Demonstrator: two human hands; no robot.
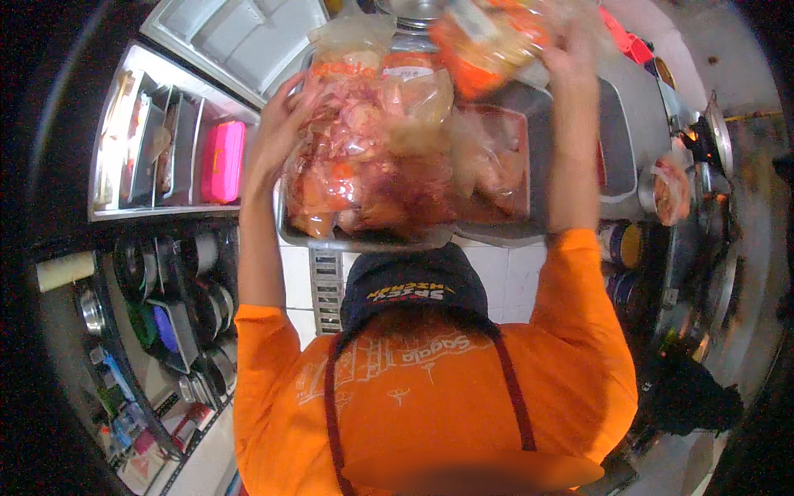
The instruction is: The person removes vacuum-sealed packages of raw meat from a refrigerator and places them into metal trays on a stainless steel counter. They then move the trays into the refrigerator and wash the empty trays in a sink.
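Observation:
My left hand (294, 102) touches the upper left side of a clear plastic bag of raw meat (363, 133); blur hides whether its fingers grip the plastic. This bag lies among other bagged meat in a grey metal tub (366, 245). My right hand (567, 49), raised at the upper right, holds a motion-blurred orange and clear plastic packet (490, 46). Below that packet, a second tub (539, 90) contains a clear bag of pale pinkish meat (493, 158) by a reddish tray (528, 167).
An open chest freezer (167, 217) with dividers and a pink box (223, 161) stands left. Pans (214, 304) fill the shelves below it. To the right are a bowl of meat (670, 189) and a stove with flames (691, 133). A floor drain (327, 291) runs beneath the tubs.

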